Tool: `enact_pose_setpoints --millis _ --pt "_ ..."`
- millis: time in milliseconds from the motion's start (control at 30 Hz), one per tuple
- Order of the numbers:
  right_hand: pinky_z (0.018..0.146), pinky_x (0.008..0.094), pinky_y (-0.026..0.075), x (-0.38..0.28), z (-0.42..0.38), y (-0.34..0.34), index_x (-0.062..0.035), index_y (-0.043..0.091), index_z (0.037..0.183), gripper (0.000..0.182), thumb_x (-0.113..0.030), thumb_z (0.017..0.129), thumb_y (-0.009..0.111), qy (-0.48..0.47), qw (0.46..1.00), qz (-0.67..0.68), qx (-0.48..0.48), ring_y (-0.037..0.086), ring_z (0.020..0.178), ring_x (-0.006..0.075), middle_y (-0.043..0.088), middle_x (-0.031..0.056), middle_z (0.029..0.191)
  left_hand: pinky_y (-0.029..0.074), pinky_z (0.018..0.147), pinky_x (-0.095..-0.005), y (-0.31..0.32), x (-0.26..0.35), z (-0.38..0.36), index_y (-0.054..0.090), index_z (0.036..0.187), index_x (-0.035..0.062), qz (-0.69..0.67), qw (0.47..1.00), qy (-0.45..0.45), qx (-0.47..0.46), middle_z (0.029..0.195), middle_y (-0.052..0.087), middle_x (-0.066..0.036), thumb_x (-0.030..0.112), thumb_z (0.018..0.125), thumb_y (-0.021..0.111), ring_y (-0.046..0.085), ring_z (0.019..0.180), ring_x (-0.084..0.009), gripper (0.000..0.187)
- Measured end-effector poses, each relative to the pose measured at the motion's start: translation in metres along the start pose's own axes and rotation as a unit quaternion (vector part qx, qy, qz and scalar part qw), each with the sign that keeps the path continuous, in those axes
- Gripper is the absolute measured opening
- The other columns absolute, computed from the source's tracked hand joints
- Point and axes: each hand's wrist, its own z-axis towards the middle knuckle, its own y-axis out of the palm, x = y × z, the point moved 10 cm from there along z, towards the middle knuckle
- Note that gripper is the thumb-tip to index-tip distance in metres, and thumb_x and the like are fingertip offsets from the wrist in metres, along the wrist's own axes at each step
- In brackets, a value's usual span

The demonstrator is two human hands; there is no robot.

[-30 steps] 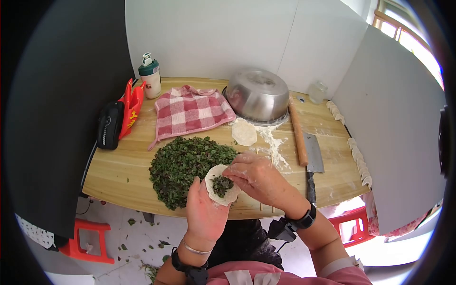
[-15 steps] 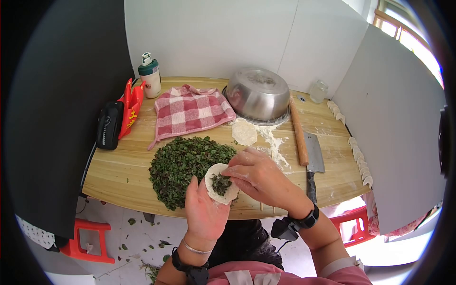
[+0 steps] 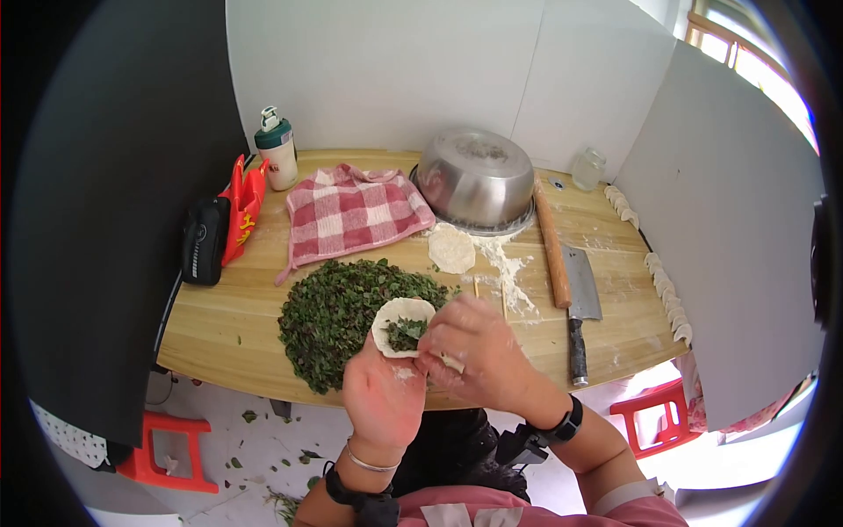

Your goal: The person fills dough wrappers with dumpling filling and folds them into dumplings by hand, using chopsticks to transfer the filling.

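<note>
A round dough wrapper [image 3: 392,315] with chopped greens on it rests on the fingers of my left hand [image 3: 384,395], whose palm faces up. My right hand [image 3: 477,356], a little blurred, is at the wrapper's right edge, its thumb and fingers bent together against the dough. Behind the wrapper lies a large heap of chopped greens [image 3: 329,321]. Another flat dough round [image 3: 451,251] lies on the floured table.
An upturned steel basin [image 3: 479,180], a rolling pin [image 3: 551,241], a cleaver [image 3: 583,285] and a checked cloth [image 3: 351,215] are on the table [image 3: 237,325]. Folded dumplings [image 3: 666,294] line the right edge. A bottle [image 3: 278,154] and a black case [image 3: 205,241] stand left.
The wrapper and my left hand have shifted and tilted, with the wrapper higher in view. My right hand has moved from over the greens to the wrapper's lower right edge.
</note>
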Motion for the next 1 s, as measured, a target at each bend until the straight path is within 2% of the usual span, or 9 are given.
enact_pose_setpoints --millis 67,133,167,700,800,867,900,933,1000 --pt "0.07 0.0403 0.043 0.01 0.008 -0.008 -0.0065 0.058 0.081 0.018 -0.009 0.068 0.07 0.021 0.999 0.021 0.026 0.051 0.082 0.0306 0.054 0.0078 0.086 0.041 0.1 -0.0363 0.005 0.001 0.0 0.039 0.135 0.0003 0.021 0.999 0.025 -0.037 0.13 0.051 -0.012 0.037 0.097 0.037 0.05 0.12 -0.0239 0.053" --pt "0.071 0.0419 0.044 0.019 0.013 -0.011 -0.0048 0.057 0.08 0.016 -0.006 0.069 0.069 0.044 0.997 0.036 0.047 0.052 0.084 0.033 0.055 0.0099 0.086 0.041 0.1 -0.0333 0.005 0.002 0.001 0.041 0.133 0.0012 0.137 0.989 0.052 -0.017 0.129 0.05 -0.01 0.016 0.096 0.046 0.05 0.119 -0.0204 0.04" --pt "0.071 0.0419 0.044 0.022 0.015 -0.01 -0.0048 0.057 0.08 0.016 -0.006 0.069 0.069 0.043 0.997 0.036 0.052 0.052 0.084 0.033 0.055 0.0099 0.086 0.041 0.101 -0.0321 0.004 0.002 0.001 0.042 0.131 0.0018 0.115 0.992 0.046 -0.009 0.128 0.05 -0.01 0.001 0.093 0.048 0.05 0.118 -0.0178 0.038" --pt "0.071 0.0389 0.046 0.056 0.02 0.0 -0.0043 0.055 0.083 0.017 -0.002 0.071 0.067 0.062 0.987 0.124 0.087 0.056 0.082 0.0316 0.057 0.0109 0.082 0.044 0.1 -0.0335 0.001 0.018 0.022 0.042 0.123 0.0035 0.241 0.968 0.065 -0.005 0.117 0.051 -0.007 0.0 0.093 0.049 0.052 0.112 -0.0171 0.03" --pt "0.071 0.0348 0.048 0.066 0.021 -0.002 -0.0034 0.056 0.088 0.018 -0.001 0.073 0.068 0.079 0.981 0.152 0.087 0.059 0.078 0.0274 0.058 0.01 0.084 0.047 0.094 -0.0314 0.009 0.031 0.038 0.042 0.125 0.0028 0.356 0.933 0.029 -0.05 0.117 0.051 -0.007 -0.002 0.09 0.052 0.054 0.109 -0.0151 0.036" --pt "0.07 0.0316 0.049 0.077 0.02 -0.001 -0.0031 0.056 0.088 0.017 0.0 0.075 0.066 0.121 0.964 0.222 0.079 0.06 0.076 0.0235 0.058 0.0091 0.083 0.045 0.091 -0.0258 0.037 0.032 0.051 0.045 0.122 0.0 0.55 0.816 -0.038 -0.173 0.112 0.055 -0.006 0.0 0.089 0.058 0.054 0.102 -0.01 0.036" --pt "0.068 0.0294 0.05 0.076 0.021 -0.004 -0.0029 0.055 0.089 0.017 0.001 0.076 0.066 0.109 0.968 0.206 0.091 0.061 0.074 0.0207 0.057 0.0084 0.081 0.047 0.08 -0.0227 0.046 0.035 0.054 0.048 0.123 -0.0004 0.611 0.764 -0.037 -0.204 0.105 0.058 -0.004 0.005 0.085 0.064 0.055 0.091 -0.0068 0.041" --pt "0.068 0.0294 0.05 0.077 0.021 -0.006 -0.0029 0.055 0.089 0.017 0.001 0.076 0.066 0.113 0.967 0.206 0.103 0.061 0.074 0.0207 0.057 0.0084 0.081 0.047 0.08 -0.0227 0.046 0.041 0.059 0.048 0.123 -0.0004 0.617 0.757 -0.043 -0.212 0.105 0.058 -0.004 0.005 0.085 0.064 0.055 0.091 -0.0068 0.041" --pt "0.065 0.0397 0.048 0.072 0.024 -0.003 -0.0032 0.05 0.089 0.019 -0.002 0.075 0.063 0.093 0.971 0.202 0.085 0.061 0.074 0.0321 0.057 0.0134 0.08 0.046 0.067 -0.0219 0.039 0.036 0.068 0.053 0.12 0.0002 0.667 0.695 -0.114 -0.243 0.093 0.06 -0.001 0.011 0.082 0.07 0.053 0.076 -0.0053 0.044"
